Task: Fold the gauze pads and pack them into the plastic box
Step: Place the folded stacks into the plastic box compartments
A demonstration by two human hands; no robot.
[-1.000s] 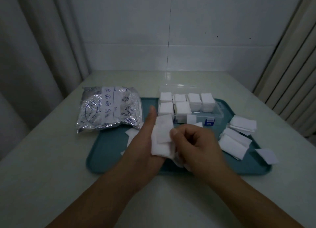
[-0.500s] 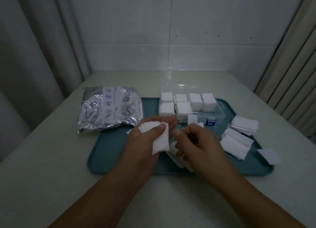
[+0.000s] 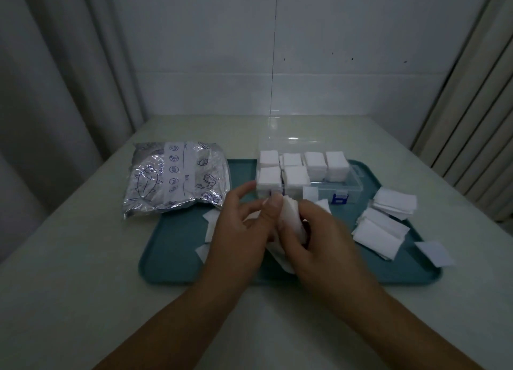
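— White gauze is what we have between us: the gauze pad (image 3: 290, 219) sits pinched between our left hand (image 3: 244, 230), thumb pressed on its top edge, and our right hand (image 3: 324, 244), fingers curled round its other side.

— Both hands gripping it, then. And where do we hold it?

— Above the near middle of the teal tray (image 3: 172, 247), just in front of the clear plastic box (image 3: 352, 186). More loose pads lie under our hands, partly hidden.

— What do we see in the box?

— Folded squares (image 3: 297, 175) stacked in its compartments; the front right one shows none. Its blue latch (image 3: 341, 198) faces us.

— And further out?

— A pile of flat pads (image 3: 385, 219) at the tray's right end, one single pad (image 3: 434, 254) overhanging the right rim. A silver foil bag (image 3: 175, 178) lies on the table, overlapping the tray's far left corner.
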